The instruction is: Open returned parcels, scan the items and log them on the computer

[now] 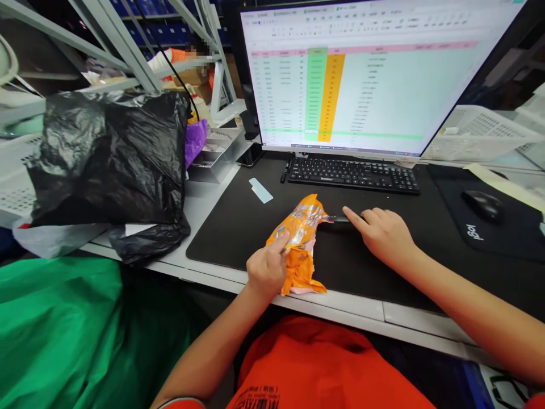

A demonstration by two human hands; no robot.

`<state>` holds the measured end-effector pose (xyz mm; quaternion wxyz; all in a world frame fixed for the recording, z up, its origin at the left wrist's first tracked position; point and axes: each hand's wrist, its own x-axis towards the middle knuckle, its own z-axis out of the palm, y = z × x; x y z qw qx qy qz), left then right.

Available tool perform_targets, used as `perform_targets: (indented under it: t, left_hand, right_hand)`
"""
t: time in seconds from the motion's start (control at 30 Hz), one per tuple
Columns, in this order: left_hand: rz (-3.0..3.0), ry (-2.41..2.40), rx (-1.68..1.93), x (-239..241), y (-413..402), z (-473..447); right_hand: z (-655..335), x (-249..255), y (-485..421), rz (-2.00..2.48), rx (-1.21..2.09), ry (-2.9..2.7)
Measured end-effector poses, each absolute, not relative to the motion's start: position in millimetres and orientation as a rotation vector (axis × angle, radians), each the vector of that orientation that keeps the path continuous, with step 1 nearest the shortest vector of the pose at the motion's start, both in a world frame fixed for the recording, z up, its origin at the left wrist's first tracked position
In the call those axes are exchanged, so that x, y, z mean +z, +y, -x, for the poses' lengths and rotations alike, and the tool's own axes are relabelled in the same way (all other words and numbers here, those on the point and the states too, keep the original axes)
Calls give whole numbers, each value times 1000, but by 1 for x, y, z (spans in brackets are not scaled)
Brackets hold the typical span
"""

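Observation:
My left hand (269,266) is closed on the lower left side of an orange plastic package (300,224) wrapped with shiny clear tape. The package lies at the front of the black desk mat, its lower end crumpled with a pale pink layer showing underneath. My right hand (385,230) grips the dark handle of a knife (338,218), index finger stretched along it. The knife points left, and its tip end meets the upper right edge of the package, where the blade is mostly hidden.
Behind the mat stand a keyboard (353,175) and a monitor (374,79) with a spreadsheet. A mouse (483,204) is at right. A light blue strip (260,191) lies on the mat. Black plastic bags (114,159) and a metal tray (219,156) are at left; a green bag-like cloth (59,329) hangs below.

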<state>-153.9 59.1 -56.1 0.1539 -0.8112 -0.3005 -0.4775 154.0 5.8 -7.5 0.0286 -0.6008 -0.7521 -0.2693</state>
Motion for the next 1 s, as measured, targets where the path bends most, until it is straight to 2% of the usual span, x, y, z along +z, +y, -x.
perform_targets:
  t: [0.17,0.37,0.6,0.8,0.9,1.0]
  left_hand:
    - [2362,-1063,-1416,-54,65,159]
    - [2585,-1171,-1422,-43,66,161]
    - [2648,-840,-1353,-39,64,159]
    - [2568,-682,-1339,-44,64,161]
    - [2547,-679,-1397,-45,65,162]
    - [2509,-751,-1444,-45,65,163]
  right_hand:
    - [-195,-9,-3,2207,-716,-1806]
    - [-165,-1,-32,1852,-630,-2142]
    - [-105,27,-20,1434,-776,-2526]
    - [-93,19,-2,1269,-978,-2565]
    - [-109,18,9,1318,-1142,-2509]
    - [-139,19,20,1552,-1229,-2421]
